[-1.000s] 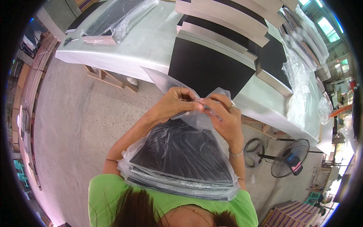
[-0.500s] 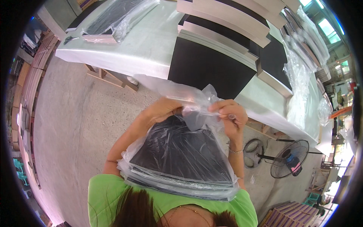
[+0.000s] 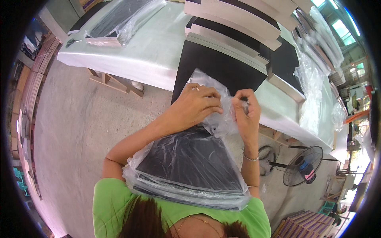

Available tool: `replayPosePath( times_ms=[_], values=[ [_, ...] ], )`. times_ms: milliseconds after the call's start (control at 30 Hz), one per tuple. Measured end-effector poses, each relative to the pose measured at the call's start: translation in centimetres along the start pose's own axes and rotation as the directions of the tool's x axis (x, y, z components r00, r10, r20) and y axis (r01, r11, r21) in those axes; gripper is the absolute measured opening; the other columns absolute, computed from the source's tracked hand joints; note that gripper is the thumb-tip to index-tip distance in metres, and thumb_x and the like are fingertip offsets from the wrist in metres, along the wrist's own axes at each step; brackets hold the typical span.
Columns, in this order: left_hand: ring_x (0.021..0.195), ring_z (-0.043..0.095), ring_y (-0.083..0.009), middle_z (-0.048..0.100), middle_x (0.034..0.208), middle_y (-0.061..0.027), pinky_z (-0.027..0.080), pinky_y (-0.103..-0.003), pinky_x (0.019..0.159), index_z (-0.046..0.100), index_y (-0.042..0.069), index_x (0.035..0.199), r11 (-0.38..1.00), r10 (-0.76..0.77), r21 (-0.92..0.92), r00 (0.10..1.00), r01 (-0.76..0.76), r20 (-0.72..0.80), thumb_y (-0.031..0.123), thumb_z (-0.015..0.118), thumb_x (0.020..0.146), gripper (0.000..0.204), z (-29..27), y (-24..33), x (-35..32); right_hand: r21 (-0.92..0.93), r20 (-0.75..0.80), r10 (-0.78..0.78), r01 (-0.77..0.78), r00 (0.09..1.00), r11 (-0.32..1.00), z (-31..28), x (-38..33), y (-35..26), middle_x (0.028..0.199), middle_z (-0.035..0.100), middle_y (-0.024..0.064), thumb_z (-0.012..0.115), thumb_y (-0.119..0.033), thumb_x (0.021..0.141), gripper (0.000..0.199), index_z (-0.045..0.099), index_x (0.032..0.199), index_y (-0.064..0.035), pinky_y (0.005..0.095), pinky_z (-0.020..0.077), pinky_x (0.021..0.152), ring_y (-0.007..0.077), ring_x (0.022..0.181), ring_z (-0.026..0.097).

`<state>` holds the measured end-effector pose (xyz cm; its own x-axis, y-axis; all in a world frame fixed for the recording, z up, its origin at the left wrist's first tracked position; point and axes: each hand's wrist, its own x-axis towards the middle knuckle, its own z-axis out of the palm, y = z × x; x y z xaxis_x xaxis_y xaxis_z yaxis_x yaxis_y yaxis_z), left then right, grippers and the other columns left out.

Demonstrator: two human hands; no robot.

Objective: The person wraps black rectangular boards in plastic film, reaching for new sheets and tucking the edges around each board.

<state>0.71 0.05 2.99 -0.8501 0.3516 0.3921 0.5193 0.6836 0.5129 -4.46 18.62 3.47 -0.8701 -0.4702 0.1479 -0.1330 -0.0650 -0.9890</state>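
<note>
A stack of black panels (image 3: 186, 158) inside a clear plastic bag (image 3: 222, 127) rests against my body, its far end gathered at the table's edge. My left hand (image 3: 200, 104) lies over the bunched plastic with its fingers curled down onto it. My right hand (image 3: 247, 109) is closed in a pinch on the other side of the same gathered end. Loose plastic stands up beyond my left fingers, in front of a black panel (image 3: 218, 65) on the table. What lies under my left palm is hidden.
On the white-covered table (image 3: 127, 59) are stacked panels (image 3: 234, 31), a wrapped bundle (image 3: 119, 23) and crumpled plastic (image 3: 311, 99). Scissors (image 3: 71, 42) lie near its left end. A fan (image 3: 303, 166) stands at the right. Slatted stacks (image 3: 305, 224) sit at the lower right.
My left hand has risen from the bag's left side onto the top of the bunched plastic. My right hand has lifted slightly. The loose plastic now stands upright, where before it trailed leftward.
</note>
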Motion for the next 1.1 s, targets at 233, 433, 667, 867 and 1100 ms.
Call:
replayPosePath(
  times_ms=[233,433,667,867,1100],
  values=[
    [0.051,0.042,-0.0042,0.041,0.06,0.0059,0.04,-0.019,0.055,0.051,0.008,0.086,-0.153,-0.305,-0.93,0.879,0.334,0.366,0.033,0.039,0.097,0.03,-0.5,-1.6,-0.3,0.289,0.642,-0.076,-0.149,0.763,0.946,-6.0,-1.3,5.6,0.09,0.059,0.0075,0.062,-0.03,0.083,0.027,0.056,0.091,-0.0045,0.0247,0.0415,0.053,0.0095,0.058,0.051],
    [0.051,0.05,-0.0064,0.055,0.068,-0.0026,0.042,-0.02,0.044,0.054,0.0,0.102,-0.486,-0.004,-0.711,0.812,0.509,0.584,0.04,0.049,0.09,0.042,2.4,-3.5,-4.6,0.953,0.301,0.01,-0.301,0.953,-0.03,-4.3,-2.2,1.8,0.071,0.058,0.006,0.038,-0.047,0.093,0.054,0.055,0.089,0.0034,0.0175,0.032,0.031,0.0073,0.035,0.039],
    [0.078,0.056,-0.0167,0.056,0.082,-0.0048,0.048,-0.029,0.074,0.053,0.006,0.105,-0.473,-0.694,-0.87,0.667,-0.137,0.272,0.035,0.04,0.095,0.034,-1.8,-1.0,-0.3,0.559,0.446,0.204,-0.449,0.872,0.697,-4.5,-5.4,5.3,0.067,0.057,0.003,0.059,-0.046,0.082,0.047,0.057,0.091,-0.0001,0.0194,0.0377,0.038,0.0063,0.043,0.046],
    [0.091,0.058,-0.0127,0.06,0.098,-0.0077,0.05,-0.026,0.077,0.053,0.005,0.11,-0.773,-0.196,-0.632,0.968,-0.053,0.158,0.046,0.048,0.089,0.046,1.0,-5.1,-2.6,0.67,0.625,-0.084,-0.478,0.776,0.568,-5.0,-6.7,6.7,0.092,0.058,0.0092,0.071,-0.038,0.072,0.059,0.051,0.109,0.0037,0.0277,0.0464,0.064,0.0154,0.074,0.056],
    [0.097,0.057,-0.0094,0.057,0.112,-0.0116,0.051,-0.022,0.077,0.053,0.002,0.112,-0.414,-0.125,-0.79,0.831,0.452,0.542,0.038,0.065,0.08,0.05,4.6,-5.0,-6.0,0.911,-0.094,-0.214,0.171,0.972,0.374,-8.5,-5.3,4.8,0.12,0.047,0.0108,0.046,-0.052,0.087,0.058,0.038,0.131,-0.0153,0.04,0.0447,0.09,0.0221,0.104,0.05]
  ],
)
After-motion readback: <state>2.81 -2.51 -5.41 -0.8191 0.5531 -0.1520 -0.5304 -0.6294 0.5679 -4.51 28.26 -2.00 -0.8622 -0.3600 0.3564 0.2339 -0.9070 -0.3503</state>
